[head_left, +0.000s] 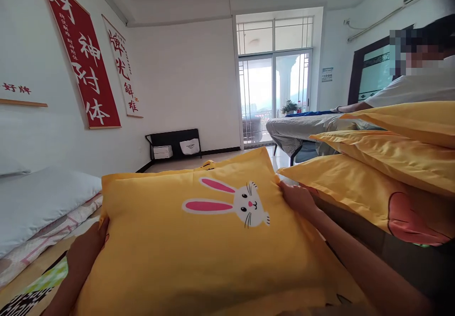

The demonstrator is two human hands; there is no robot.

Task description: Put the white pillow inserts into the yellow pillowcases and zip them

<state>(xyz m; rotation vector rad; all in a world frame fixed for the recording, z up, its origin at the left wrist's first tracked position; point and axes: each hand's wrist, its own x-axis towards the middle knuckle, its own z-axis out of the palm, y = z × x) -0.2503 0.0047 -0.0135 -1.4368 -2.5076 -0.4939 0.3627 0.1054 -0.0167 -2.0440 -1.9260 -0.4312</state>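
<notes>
A plump yellow pillow (152,240) with a printed white rabbit face and pink ears fills the lower middle of the head view. My left hand (88,247) grips its left edge, the fingertips hidden by the fabric. At the opposite edge, my right hand (296,197) is closed on the pillow's side near the upper right corner. The rabbit lies sideways, its ears pointing left. More yellow fabric shows under the pillow at the lower right.
Stacked yellow pillows (355,183) rise at the right. A person (408,86) sits behind them by a covered table (309,126). White pillows (46,197) lie on patterned bedding at the left. A low black rack (176,143) stands against the far wall, left of glass doors (273,93).
</notes>
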